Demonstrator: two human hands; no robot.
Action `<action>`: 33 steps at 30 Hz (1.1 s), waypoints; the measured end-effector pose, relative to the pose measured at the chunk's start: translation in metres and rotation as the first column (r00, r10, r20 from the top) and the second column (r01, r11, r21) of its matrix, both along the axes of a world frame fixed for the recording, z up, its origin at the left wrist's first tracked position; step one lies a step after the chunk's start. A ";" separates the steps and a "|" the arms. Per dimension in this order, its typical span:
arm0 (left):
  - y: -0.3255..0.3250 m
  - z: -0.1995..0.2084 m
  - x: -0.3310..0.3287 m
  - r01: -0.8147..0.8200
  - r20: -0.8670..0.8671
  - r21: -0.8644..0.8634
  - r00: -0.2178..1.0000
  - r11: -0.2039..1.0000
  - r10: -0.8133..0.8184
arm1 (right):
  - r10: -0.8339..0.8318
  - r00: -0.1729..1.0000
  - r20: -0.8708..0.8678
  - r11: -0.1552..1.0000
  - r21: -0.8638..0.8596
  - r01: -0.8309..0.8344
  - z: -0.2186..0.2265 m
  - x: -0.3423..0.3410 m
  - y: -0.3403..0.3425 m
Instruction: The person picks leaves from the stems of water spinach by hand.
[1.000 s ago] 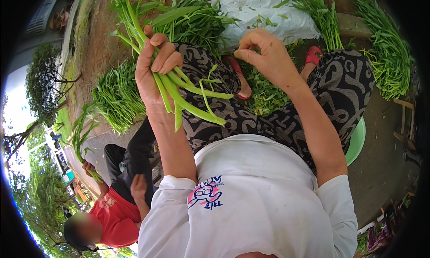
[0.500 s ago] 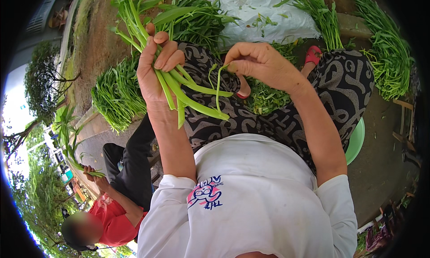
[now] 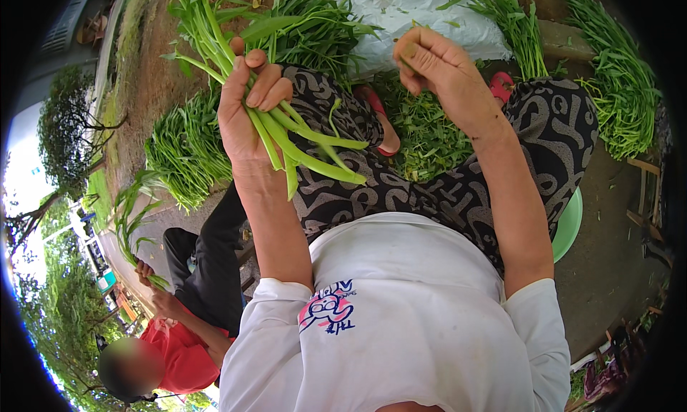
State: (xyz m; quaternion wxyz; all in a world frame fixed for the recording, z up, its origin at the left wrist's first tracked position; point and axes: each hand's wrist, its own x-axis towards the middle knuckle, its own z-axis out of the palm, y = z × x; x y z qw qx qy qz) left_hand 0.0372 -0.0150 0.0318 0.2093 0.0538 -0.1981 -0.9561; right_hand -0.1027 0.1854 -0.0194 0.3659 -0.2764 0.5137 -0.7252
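My left hand (image 3: 254,101) is closed round a small bunch of water spinach (image 3: 308,144). Its leafy tops rise past my fingers toward the upper left, and its pale cut stems hang over my wrist and thigh. One thin shoot (image 3: 335,115) curls up beside the stems, partly blurred. My right hand (image 3: 440,72) is raised apart from the bunch, thumb and fingers pinched together; anything between them cannot be made out. Beneath it, loose leaves and trimmings (image 3: 426,136) lie on the ground between my feet.
Heaps of water spinach lie at the left (image 3: 182,147), behind my left hand (image 3: 315,36) and at the far right (image 3: 619,90). Another bunch (image 3: 522,40) rests by a white sack (image 3: 415,22). A green basin (image 3: 569,226) stands beside my right thigh. A person in red (image 3: 189,355) holds stems at left.
My right hand has let go of the thin shoot and moved up and to the right, away from the bunch. My left hand stays nearly in place. The other person's greens have shifted.
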 end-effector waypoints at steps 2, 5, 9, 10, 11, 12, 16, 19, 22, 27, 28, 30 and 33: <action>0.000 0.001 0.000 -0.001 -0.001 -0.006 1.000 1.000 0.001 | -0.065 0.997 -0.034 0.997 0.050 0.066 -0.001 -0.004 0.000; 0.001 0.001 0.001 -0.010 0.004 -0.024 1.000 1.000 0.011 | -0.146 0.953 -0.267 0.964 0.177 0.197 -0.001 -0.005 -0.001; 0.003 0.001 0.000 -0.032 0.054 -0.064 0.998 0.997 0.035 | -0.106 0.438 -0.893 0.912 0.088 0.401 -0.023 -0.006 0.000; 0.004 0.002 -0.001 -0.020 0.056 -0.064 0.998 0.998 0.023 | 0.014 0.493 -0.870 0.915 0.210 0.344 -0.027 -0.008 0.003; 0.005 0.002 -0.002 -0.009 0.058 -0.063 0.998 0.998 0.013 | 0.136 0.539 -0.831 0.902 0.329 0.280 -0.016 -0.007 0.004; 0.006 0.002 -0.002 0.001 0.060 -0.062 0.998 0.998 0.002 | 0.255 0.576 -0.777 0.873 0.441 0.209 -0.009 -0.004 0.004; 0.011 -0.003 -0.007 0.006 0.091 -0.110 0.996 0.994 0.004 | 0.189 0.898 -0.397 0.981 0.120 -0.153 0.001 0.021 -0.005; 0.015 -0.004 -0.009 0.000 0.130 -0.175 0.991 0.985 0.023 | 0.271 0.912 -0.310 0.953 -0.049 -0.299 0.013 0.036 -0.010; 0.020 -0.003 -0.012 -0.035 0.166 -0.219 0.983 0.975 0.072 | 0.252 0.879 -0.405 0.949 -0.072 -0.306 0.004 0.035 -0.011; 0.015 0.001 -0.007 -0.053 0.133 -0.185 0.988 0.981 0.078 | 0.386 0.917 -0.100 0.913 0.181 -0.365 0.020 0.022 0.000; 0.013 0.002 -0.005 -0.056 0.126 -0.176 0.989 0.983 0.079 | 0.392 0.915 -0.096 0.910 0.182 -0.371 0.019 0.020 0.002; 0.008 0.004 -0.004 -0.059 0.102 -0.167 0.992 0.984 0.077 | 0.399 0.913 -0.089 0.907 0.189 -0.378 0.017 0.017 0.004; 0.002 0.008 0.000 -0.086 0.094 -0.149 0.990 0.985 0.100 | 0.407 0.905 -0.125 0.889 0.283 -0.361 0.018 0.013 0.004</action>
